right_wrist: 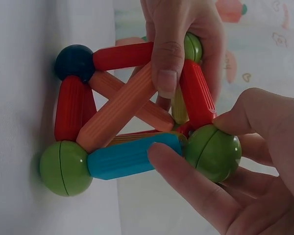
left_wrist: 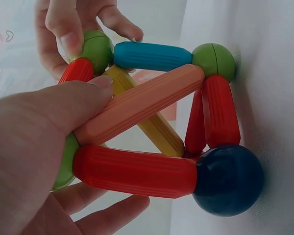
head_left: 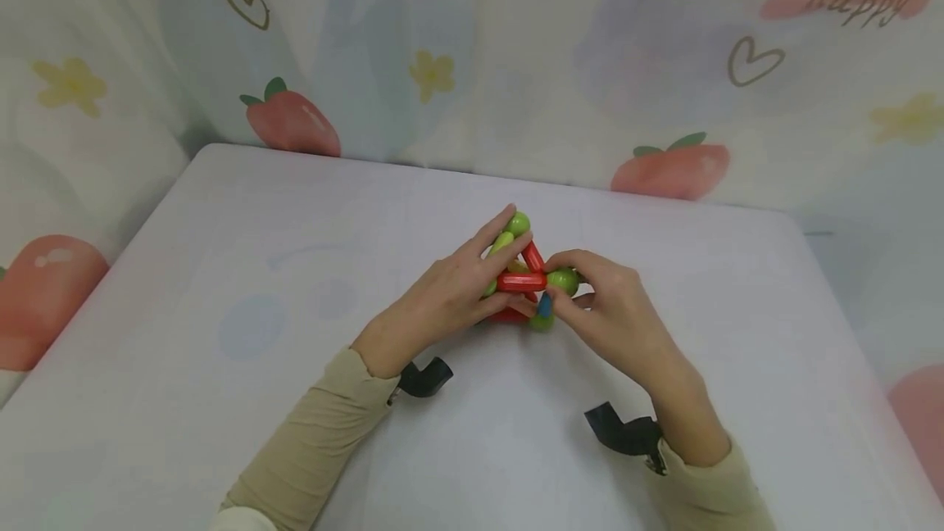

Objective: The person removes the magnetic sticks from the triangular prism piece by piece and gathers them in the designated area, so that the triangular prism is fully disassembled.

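Observation:
A frame of magnetic rods and balls stands on the table, mostly between the two hands. My left hand [head_left: 451,287] grips its left side, the thumb lying across a salmon rod [left_wrist: 142,105] close to a green ball. On the other side my right hand [head_left: 619,314] pinches a green ball [right_wrist: 213,152] at an upper corner, and one finger touches the blue rod [right_wrist: 132,159]. A red rod [head_left: 522,282] spans the top between the hands. Lower down, a dark blue ball [left_wrist: 229,180] and another green ball [right_wrist: 65,168] sit at the table surface.
The white table [head_left: 221,400] extends around the frame. Behind it hangs a printed curtain [head_left: 531,64] with strawberries and flowers. Black curved pieces [head_left: 426,378] stick out from both wrists, just above the table.

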### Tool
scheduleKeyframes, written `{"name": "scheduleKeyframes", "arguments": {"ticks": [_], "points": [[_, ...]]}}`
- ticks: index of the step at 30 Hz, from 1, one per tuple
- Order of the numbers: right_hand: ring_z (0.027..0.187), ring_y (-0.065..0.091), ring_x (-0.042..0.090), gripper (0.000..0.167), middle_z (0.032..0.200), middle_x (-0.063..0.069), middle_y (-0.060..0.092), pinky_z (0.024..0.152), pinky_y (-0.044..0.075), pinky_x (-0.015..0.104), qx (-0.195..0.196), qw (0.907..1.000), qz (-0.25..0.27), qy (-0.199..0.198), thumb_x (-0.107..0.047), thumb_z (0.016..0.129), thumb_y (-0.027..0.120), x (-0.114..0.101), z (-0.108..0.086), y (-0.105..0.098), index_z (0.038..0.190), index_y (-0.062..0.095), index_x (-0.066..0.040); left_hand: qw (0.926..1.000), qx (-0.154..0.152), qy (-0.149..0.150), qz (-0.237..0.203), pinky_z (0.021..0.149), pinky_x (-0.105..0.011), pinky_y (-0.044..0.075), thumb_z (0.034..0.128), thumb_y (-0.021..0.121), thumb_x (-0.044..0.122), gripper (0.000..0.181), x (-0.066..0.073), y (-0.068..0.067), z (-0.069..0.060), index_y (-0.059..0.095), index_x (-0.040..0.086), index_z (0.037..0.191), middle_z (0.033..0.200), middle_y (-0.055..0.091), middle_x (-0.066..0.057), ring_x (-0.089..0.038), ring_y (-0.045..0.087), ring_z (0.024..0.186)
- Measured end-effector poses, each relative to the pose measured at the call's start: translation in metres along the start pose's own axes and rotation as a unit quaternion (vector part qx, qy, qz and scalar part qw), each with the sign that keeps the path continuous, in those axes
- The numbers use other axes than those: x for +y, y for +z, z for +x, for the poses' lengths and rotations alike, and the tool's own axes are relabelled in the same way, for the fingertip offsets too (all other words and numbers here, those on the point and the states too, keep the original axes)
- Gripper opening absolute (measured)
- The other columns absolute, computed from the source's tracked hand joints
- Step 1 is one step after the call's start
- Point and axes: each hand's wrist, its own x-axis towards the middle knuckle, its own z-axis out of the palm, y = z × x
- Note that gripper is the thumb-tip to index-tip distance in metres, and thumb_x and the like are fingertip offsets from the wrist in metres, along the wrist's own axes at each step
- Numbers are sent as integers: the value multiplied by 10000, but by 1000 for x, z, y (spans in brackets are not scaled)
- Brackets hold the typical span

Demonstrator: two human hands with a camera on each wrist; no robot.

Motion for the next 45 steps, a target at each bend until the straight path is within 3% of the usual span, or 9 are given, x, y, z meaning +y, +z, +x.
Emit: {"name": "scheduleKeyframes", "arguments": {"ticks": [7,13,21,28,35,45], "points": [[869,658,175,224,1029,94,719,649,614,293,65,9998,70,183,9,853,706,1,1,1,1071,666,-23,10000,-7,-36,-9,819,-301,596,891,749,279,741,0,0,0,395,130,1524,1652,194,-104,-245,439,1408],[838,651,182,196,991,94,706,663,571,180,498,9968,-314,545,16,863,654,4,0,-4,1053,666,-29,9999,-90,-125,-34,874,-305,585,889,753,265,757,0,-2,1,378,144,1535,1659,176,-79,-236,429,1414],[912,619,240,247,1072,142,669,750,606,479,744,9946,-508,520,29,871,688,10,2,-8,1111,635,18,9998,-12,-137,-112,929,-324,568,879,761,286,765,-1,-2,0,389,131,1529,1657,188,-76,-234,423,1419],[986,618,294,246,1102,163,651,796,592,509,579,9944,-648,601,30,861,710,16,3,-7,1100,656,5,9998,11,-173,-120,915,-315,572,870,768,310,782,0,-2,0,387,137,1531,1656,197,-76,-227,448,1400],[1056,604,352,308,1179,208,612,862,565,550,302,9913,-763,1024,43,863,695,28,3,-8,1166,665,1,9997,-86,-209,-50,875,-292,584,888,753,289,757,2,-1,1,382,150,1533,1658,179,-76,-230,406,1435],[994,605,389,377,1158,256,581,870,558,541,-63,9884,-1111,1038,60,871,677,48,19,-15,1242,612,61,9998,-32,-202,-48,849,-291,592,881,755,325,769,2,0,2,380,163,1534,1660,181,-57,-227,412,1432]]}}
